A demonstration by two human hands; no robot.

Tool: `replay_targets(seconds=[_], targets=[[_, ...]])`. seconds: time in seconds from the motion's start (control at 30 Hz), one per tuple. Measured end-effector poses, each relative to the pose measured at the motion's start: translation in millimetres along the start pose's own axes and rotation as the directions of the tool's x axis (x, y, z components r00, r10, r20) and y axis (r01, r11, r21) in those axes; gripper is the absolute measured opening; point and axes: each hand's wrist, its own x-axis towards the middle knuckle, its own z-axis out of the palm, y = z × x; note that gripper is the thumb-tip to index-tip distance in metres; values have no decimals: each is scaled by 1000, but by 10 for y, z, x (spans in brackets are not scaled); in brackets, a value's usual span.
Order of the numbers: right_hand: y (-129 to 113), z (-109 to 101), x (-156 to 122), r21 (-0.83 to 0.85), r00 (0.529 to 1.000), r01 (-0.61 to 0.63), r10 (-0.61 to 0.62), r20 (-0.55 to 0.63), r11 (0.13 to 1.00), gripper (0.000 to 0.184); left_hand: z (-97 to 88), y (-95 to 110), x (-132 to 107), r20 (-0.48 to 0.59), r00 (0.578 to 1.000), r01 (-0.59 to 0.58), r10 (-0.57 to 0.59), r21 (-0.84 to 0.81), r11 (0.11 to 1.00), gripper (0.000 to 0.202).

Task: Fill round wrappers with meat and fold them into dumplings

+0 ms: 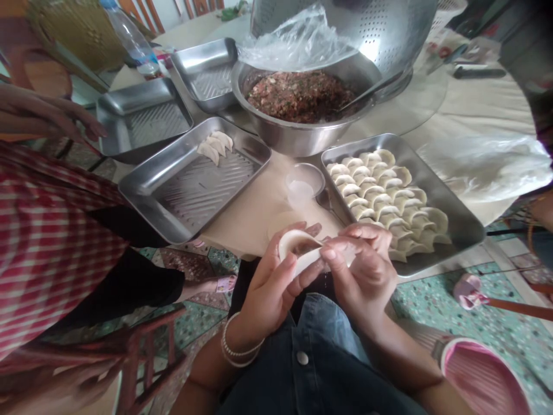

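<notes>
Between my two hands, above my lap, is a half-folded dumpling (pixel 305 260) with filling showing inside its round wrapper. My left hand (pixel 274 276) cradles it from the left, thumb along the near edge. At its right end, my right hand (pixel 363 262) pinches the wrapper's edges together. Just beyond lies a small white bowl (pixel 306 181). To the right stands a metal tray (pixel 464 230) with rows of folded dumplings (pixel 386 199). Another metal tray (pixel 185 202) on the left carries several dumplings (pixel 216 146). A steel basin (pixel 289 135) of minced filling (pixel 298 97) sits behind, a utensil handle leaning in it.
Two more metal trays (pixel 144 124) (pixel 211 72) stand at the back left near a plastic bottle (pixel 133 40). A big colander (pixel 384 34) and plastic bags (pixel 488 167) are behind and right. A person in a checked shirt (pixel 56 242) is on my left. A pink bin (pixel 484 374) stands low right.
</notes>
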Motion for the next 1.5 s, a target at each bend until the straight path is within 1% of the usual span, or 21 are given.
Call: replay_targets(seconds=[0.07,0.1,0.2,0.23,0.3,0.37,0.43,0.53,0.6,0.7,0.77,0.83,0.93,1.03,1.1,1.13,1.2,1.3,1.37,1.43,1.5], targets=[[9,3,0,18,999,-32,32,-20,999,9,31,25,-26,8,1000,7,-7,-7,1000,28],[11,-1,7,40,999,-33,34,-18,999,12,34,31,-35,22,1000,12,-12,-3,1000,28],[10,-29,45,99,1000,7,-8,15,995,26,12,28,-45,81,997,15,-15,5,1000,29],[7,-41,58,103,999,24,-26,21,994,27,-2,22,-43,106,994,7,-8,7,1000,30],[-3,-61,78,91,998,51,-53,23,995,24,-36,9,-37,158,987,-8,3,30,1000,33],[-17,-75,84,69,998,66,-67,19,995,20,-73,1,-31,197,980,-20,3,86,996,35],[-32,-83,78,44,997,72,-73,32,996,17,-107,8,-25,228,974,-35,-8,183,983,36],[-43,-87,58,15,995,80,-80,58,997,14,-140,41,-17,286,958,-65,-32,322,944,39],[-41,-88,45,10,995,80,-81,63,997,13,-146,69,-13,295,954,-78,-47,397,914,40],[-31,-98,31,-6,997,54,-54,51,999,25,-145,102,-11,277,959,-88,-56,481,873,38],[-28,-110,29,-42,996,60,-57,70,997,31,-149,111,-7,277,960,-101,-49,500,860,36],[-27,-117,30,-69,992,95,-89,84,993,26,-162,99,7,283,958,-96,-45,467,879,35],[-22,-93,27,-71,994,101,-97,59,992,14,-180,20,52,274,961,-44,-33,267,963,44],[0,-24,7,-21,1000,14,-14,-11,1000,7,-162,-125,92,257,966,2,-9,29,1000,56],[20,22,-5,27,996,-42,44,-72,999,5,-123,-227,89,228,973,-4,18,-64,998,62],[29,36,-4,44,994,-58,61,-88,997,5,-101,-268,78,196,980,-13,31,-94,996,64],[44,38,14,69,995,-49,54,-80,996,11,-67,-316,49,139,989,-24,42,-122,992,64],[57,-18,83,55,999,52,-52,-4,997,27,-62,-296,16,111,994,-10,21,-105,994,60],[59,-73,137,-21,991,124,-123,54,992,32,-79,-248,6,144,990,0,11,-74,997,57],[55,-117,177,-74,983,163,-156,95,984,28,-89,-195,-1,179,984,-1,6,-27,1000,57],[47,-143,194,-67,980,178,-171,104,982,24,-86,-151,-10,203,979,-25,16,44,999,57]])
